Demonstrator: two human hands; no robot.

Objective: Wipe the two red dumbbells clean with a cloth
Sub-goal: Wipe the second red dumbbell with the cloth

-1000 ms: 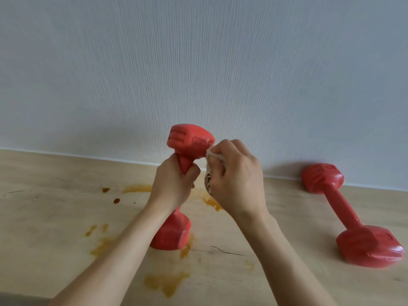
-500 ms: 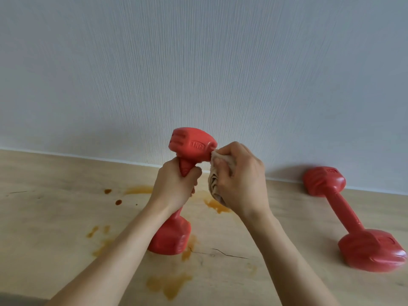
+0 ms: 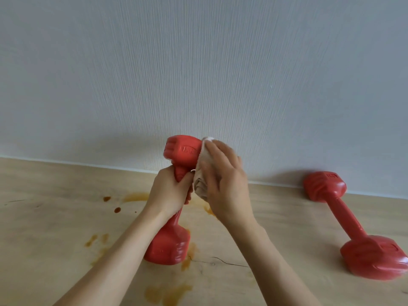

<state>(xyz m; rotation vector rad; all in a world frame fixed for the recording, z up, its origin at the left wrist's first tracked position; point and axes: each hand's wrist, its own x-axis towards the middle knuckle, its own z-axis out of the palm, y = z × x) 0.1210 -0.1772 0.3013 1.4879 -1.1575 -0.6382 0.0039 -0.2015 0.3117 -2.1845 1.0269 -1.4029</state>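
Observation:
One red dumbbell (image 3: 180,151) stands nearly upright on the wooden surface, tilted slightly, its lower head resting on the wood. My left hand (image 3: 169,191) grips its handle. My right hand (image 3: 223,180) presses a bunched beige cloth (image 3: 202,173) against the right side of the upper head; most of the cloth is hidden under my fingers. A second red dumbbell (image 3: 348,219) lies flat at the right, one head near the wall and the other toward me, untouched.
The pale wooden surface (image 3: 55,228) carries several orange-brown stains (image 3: 134,197) around the held dumbbell and a thin crack (image 3: 220,260) near its base. A white textured wall (image 3: 198,74) rises right behind.
My right hand with the cloth has slid up along the upper head's right side, fingers spreading flatter. The dumbbell stays gripped in my left hand; the view has shifted slightly.

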